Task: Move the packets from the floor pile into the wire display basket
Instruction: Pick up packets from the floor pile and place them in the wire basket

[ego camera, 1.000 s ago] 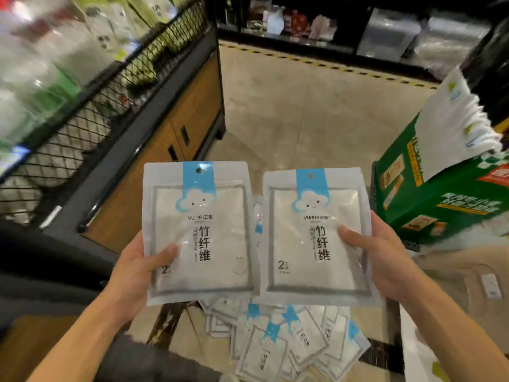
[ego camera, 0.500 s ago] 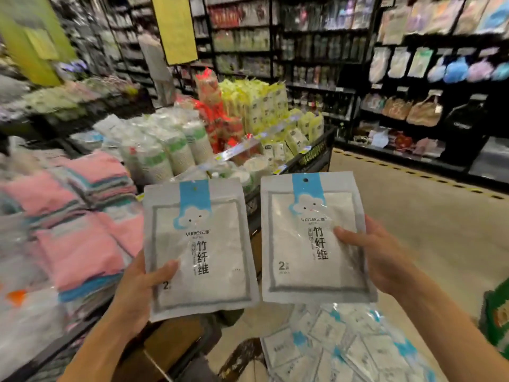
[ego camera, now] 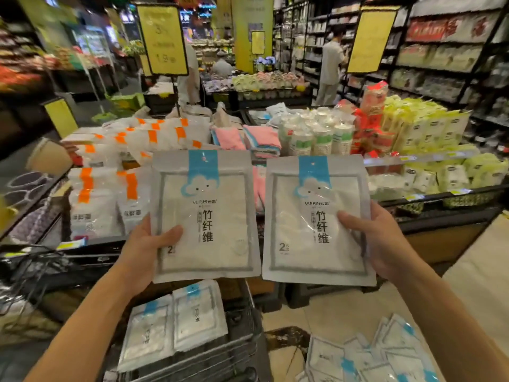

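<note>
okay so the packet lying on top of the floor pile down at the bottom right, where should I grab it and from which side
Take the floor-pile packet by a free edge, coming down from above. It lies flat and thin among overlapping packets, so pinch a bare border, thumb on the face and fingers slid under, as the right hand holds its packet. Both hands are full, so unload first.

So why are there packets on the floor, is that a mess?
Yes, a bit. A loose pile of packets lies overlapping at all angles on the floor tiles, bottom right. Two packets in the wire basket lie flat side by side. The held packets, in the left hand and right hand, look undamaged.
</note>
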